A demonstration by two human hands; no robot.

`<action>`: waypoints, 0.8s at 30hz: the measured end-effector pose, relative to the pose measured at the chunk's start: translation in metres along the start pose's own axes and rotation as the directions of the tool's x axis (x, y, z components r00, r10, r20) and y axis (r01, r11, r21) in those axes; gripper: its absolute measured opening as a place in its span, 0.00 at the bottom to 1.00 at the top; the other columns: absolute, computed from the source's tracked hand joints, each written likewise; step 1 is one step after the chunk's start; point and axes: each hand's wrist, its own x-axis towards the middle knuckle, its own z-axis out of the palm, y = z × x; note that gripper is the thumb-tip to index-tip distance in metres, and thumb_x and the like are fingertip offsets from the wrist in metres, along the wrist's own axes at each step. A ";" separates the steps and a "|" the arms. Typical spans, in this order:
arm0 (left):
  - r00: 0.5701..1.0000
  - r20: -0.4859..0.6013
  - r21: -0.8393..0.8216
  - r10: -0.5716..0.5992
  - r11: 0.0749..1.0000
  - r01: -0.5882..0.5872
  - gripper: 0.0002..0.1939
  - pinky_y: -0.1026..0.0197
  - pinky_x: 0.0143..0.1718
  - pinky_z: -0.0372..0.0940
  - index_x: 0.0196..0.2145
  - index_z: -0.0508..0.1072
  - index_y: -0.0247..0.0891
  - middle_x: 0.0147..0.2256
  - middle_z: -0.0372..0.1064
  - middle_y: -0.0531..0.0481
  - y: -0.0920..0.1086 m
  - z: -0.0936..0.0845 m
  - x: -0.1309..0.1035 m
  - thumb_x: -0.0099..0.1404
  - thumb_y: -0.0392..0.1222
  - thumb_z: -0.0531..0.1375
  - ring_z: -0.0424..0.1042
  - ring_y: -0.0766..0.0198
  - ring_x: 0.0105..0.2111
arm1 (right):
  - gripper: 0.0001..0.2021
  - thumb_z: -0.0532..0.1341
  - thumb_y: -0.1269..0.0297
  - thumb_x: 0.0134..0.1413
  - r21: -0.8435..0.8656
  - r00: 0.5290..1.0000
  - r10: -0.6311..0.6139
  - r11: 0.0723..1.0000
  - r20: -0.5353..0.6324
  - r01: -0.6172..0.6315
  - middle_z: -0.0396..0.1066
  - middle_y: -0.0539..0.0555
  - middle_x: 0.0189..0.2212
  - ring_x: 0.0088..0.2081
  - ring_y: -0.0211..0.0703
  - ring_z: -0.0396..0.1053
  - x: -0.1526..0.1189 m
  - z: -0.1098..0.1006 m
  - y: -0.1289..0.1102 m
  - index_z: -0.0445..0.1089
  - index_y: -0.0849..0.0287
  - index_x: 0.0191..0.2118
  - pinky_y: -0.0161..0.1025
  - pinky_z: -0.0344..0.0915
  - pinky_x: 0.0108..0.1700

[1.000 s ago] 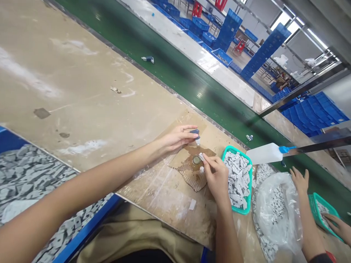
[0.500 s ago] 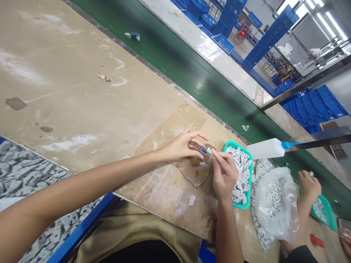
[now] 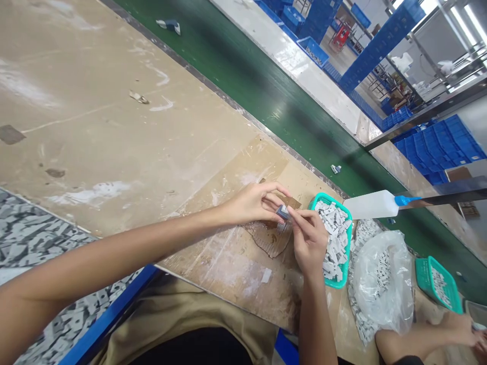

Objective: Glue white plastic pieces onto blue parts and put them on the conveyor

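Between the fingertips of my left hand (image 3: 262, 203) is a small dark grey-blue plastic part (image 3: 282, 211). The fingers of my right hand (image 3: 310, 235) pinch at its right end, where a light piece shows; the fingertips hide how the two meet. Both hands are over a ragged piece of brown cardboard (image 3: 268, 241) on the table. Just right of my right hand stands a green basket (image 3: 349, 253) full of light grey plastic pieces (image 3: 335, 238).
A white squeeze bottle (image 3: 371, 204) with a blue nozzle lies beyond the basket. A clear plastic bag (image 3: 399, 284) of small parts sits farther right, near a co-worker's arm (image 3: 422, 337) and a second green basket (image 3: 422, 274). A green conveyor belt (image 3: 243, 76) runs behind the table.
My hands have drawn closer together around the dark part. Pieces on the belt have shifted left in view. The co-worker's hand has moved from the second basket toward the lower right.
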 end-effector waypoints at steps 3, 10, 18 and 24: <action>1.000 -0.012 0.025 -0.009 1.000 0.010 0.28 0.59 0.43 0.74 0.48 0.69 0.34 0.35 0.79 0.47 -0.001 -0.001 0.000 0.50 0.29 0.71 0.80 0.61 0.36 | 0.18 0.56 0.74 0.63 -0.011 1.000 0.012 1.000 0.018 -0.011 0.70 0.53 0.36 0.37 0.39 0.71 -0.001 0.001 0.001 0.77 0.47 0.50 0.38 0.69 0.38; 0.996 -0.080 0.055 -0.032 0.998 0.036 0.30 0.59 0.39 0.74 0.48 0.70 0.33 0.32 0.78 0.47 -0.001 0.000 -0.001 0.47 0.32 0.73 0.79 0.60 0.34 | 0.22 0.53 0.76 0.60 -0.010 0.998 0.029 1.000 0.064 -0.028 0.70 0.53 0.34 0.37 0.39 0.70 -0.001 0.004 0.003 0.77 0.47 0.50 0.37 0.68 0.38; 0.995 -0.022 0.049 -0.097 0.994 0.098 0.37 0.63 0.37 0.71 0.56 0.68 0.35 0.33 0.76 0.50 -0.004 -0.009 0.008 0.48 0.35 0.74 0.77 0.63 0.32 | 0.18 0.54 0.69 0.65 -0.020 0.984 0.125 0.992 0.126 -0.123 0.72 0.53 0.35 0.37 0.38 0.70 0.002 0.005 -0.004 0.74 0.51 0.54 0.35 0.67 0.39; 0.965 -0.079 -0.330 -0.249 0.920 0.210 0.16 0.61 0.41 0.74 0.41 0.74 0.35 0.34 0.74 0.49 0.003 -0.013 0.010 0.54 0.35 0.70 0.78 0.61 0.33 | 0.16 0.56 0.63 0.65 -0.221 0.929 0.102 0.957 -0.356 -0.189 0.76 0.57 0.39 0.40 0.43 0.72 0.005 -0.031 -0.001 0.75 0.56 0.53 0.39 0.68 0.44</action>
